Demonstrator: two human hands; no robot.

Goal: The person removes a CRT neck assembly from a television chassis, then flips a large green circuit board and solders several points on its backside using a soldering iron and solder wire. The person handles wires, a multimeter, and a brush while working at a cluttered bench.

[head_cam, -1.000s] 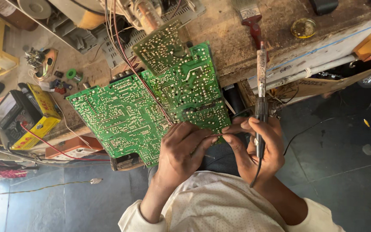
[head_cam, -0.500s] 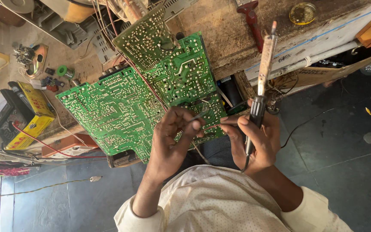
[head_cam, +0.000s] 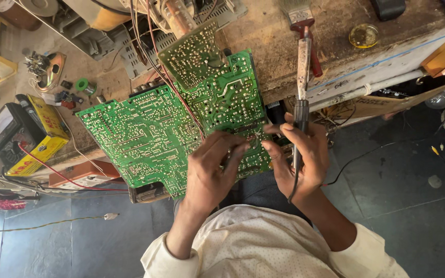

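A large green circuit board (head_cam: 145, 134) lies solder side up, overhanging the near edge of a worn workbench (head_cam: 263, 41). My left hand (head_cam: 213, 172) rests on its lower right part, fingertips pinching at a spot on the board. My right hand (head_cam: 301, 159) grips a soldering iron (head_cam: 302, 77) by its black handle, tip pointing away from me over the bench, while its thumb and forefinger reach toward the same spot. A black cord (head_cam: 356, 159) trails from the iron. A smaller green board (head_cam: 194, 54) stands behind the large one, joined by red wires.
A yellow and black multimeter (head_cam: 21, 134) sits at the left with a red lead. A paintbrush (head_cam: 305, 25) and a small round tin (head_cam: 363, 35) lie on the bench. An opened appliance chassis (head_cam: 130, 25) is at the back. Blue-grey tiled floor (head_cam: 413, 206) lies below.
The view has shifted slightly. My right hand has tilted the soldering iron more upright and brought its fingers closer to my left hand's fingertips on the board.
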